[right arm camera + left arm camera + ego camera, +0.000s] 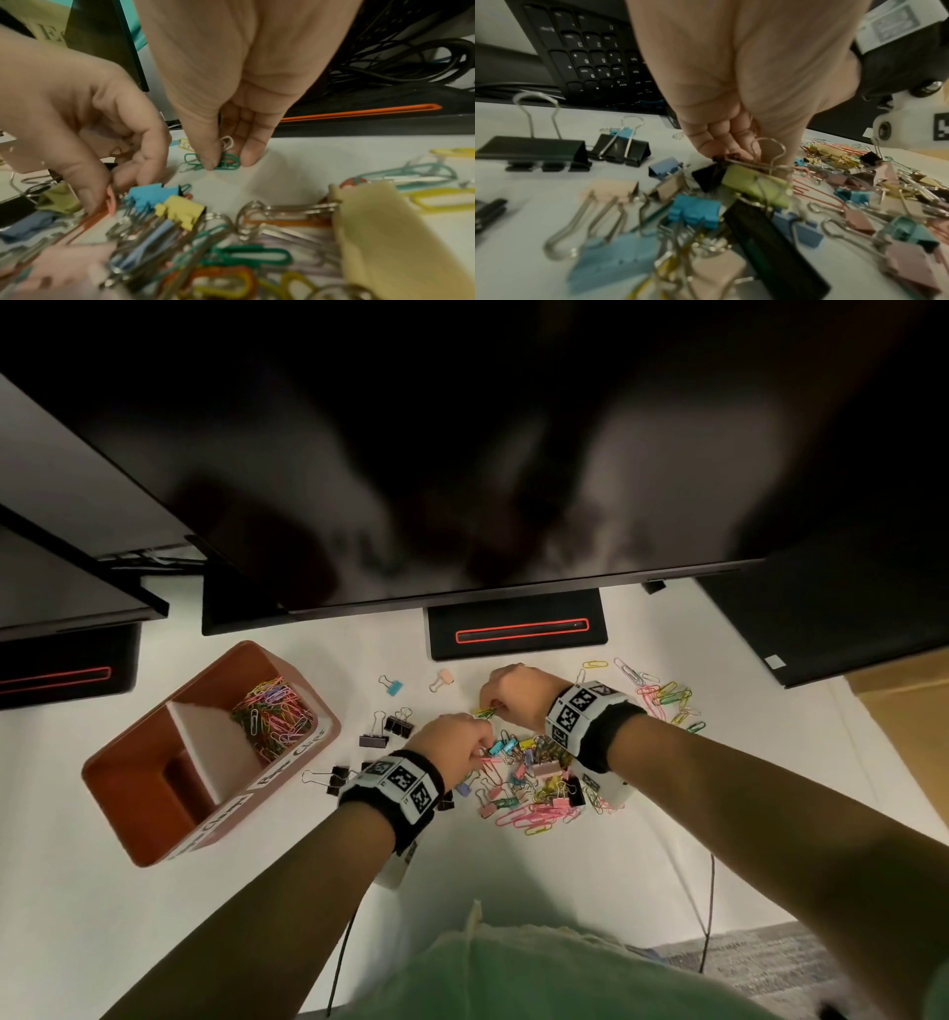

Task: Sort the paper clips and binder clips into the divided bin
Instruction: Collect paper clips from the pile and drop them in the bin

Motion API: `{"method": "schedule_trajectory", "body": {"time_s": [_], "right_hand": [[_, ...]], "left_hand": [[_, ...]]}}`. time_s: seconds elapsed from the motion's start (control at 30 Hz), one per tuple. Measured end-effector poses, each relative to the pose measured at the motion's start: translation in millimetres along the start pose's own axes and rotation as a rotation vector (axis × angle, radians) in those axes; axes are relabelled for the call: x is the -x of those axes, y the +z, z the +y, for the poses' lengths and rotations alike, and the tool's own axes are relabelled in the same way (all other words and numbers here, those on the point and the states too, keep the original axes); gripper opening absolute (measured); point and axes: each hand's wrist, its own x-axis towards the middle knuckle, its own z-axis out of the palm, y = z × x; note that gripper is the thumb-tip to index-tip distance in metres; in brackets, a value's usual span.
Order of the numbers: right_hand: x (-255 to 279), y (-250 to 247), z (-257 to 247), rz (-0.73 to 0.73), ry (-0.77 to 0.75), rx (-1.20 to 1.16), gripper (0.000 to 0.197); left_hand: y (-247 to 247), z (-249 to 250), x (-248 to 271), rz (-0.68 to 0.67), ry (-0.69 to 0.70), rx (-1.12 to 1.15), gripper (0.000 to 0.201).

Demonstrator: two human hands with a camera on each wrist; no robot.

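White desk, and your bin (154,793) sits left of both hands, nearer your left hand (452,737). Left wrist view: your fingers (721,140) pinch a binder clip (754,182) wire in the pile. Right wrist view: your right hand (231,130) pinches green paper clips (226,162), lying sideways.

Seen from the head camera, high above and facing steeply down, a white desk (590,865) spreads below, both forearms reaching away toward the far monitors (462,454). The left wrist camera sits low, just above the desk, looking along the left hand (731,101) toward a far keyboard (590,50). The right wrist camera, equally close, looks along the right hand (244,81). All 3 views share the clip pile (534,773).
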Motion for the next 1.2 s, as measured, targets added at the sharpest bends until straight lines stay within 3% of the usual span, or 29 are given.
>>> {"method": "schedule_trajectory", "body": {"time_s": [0.23, 0.53, 0.7, 0.93, 1.07, 1.2], "right_hand": [[6.1, 2.9, 7.8, 0.013, 0.019, 0.031, 0.022], [16.2, 8.8, 10.3, 0.040, 0.143, -0.102, 0.022], [17.4, 13.2, 5.6, 0.030, 0.209, -0.082, 0.021], [26.9, 11.8, 5.2, 0.062, 0.186, -0.092, 0.019], [24.5, -6.5, -25.2, 0.159, 0.105, -0.095, 0.020], [2.1, -33.2, -95.6, 0.318, -0.125, -0.119, 0.016]], "left_hand": [[0.0, -4.3, -7.2, 0.009, -0.061, -0.006, 0.017], [-3.5, -16.0, 3.0, 0.058, -0.028, 0.044, 0.008], [-15.8, -20.1, 19.8, 0.176, -0.052, 0.179, 0.008], [-48.1, -37.0, 64.7, 0.438, -0.111, 0.373, 0.015], [-68.0, -65.5, 107.2, 0.653, -0.224, 0.426, 0.013], [-81.7, -95.8, 144.8, 0.692, -0.425, 0.376, 0.010]]}}
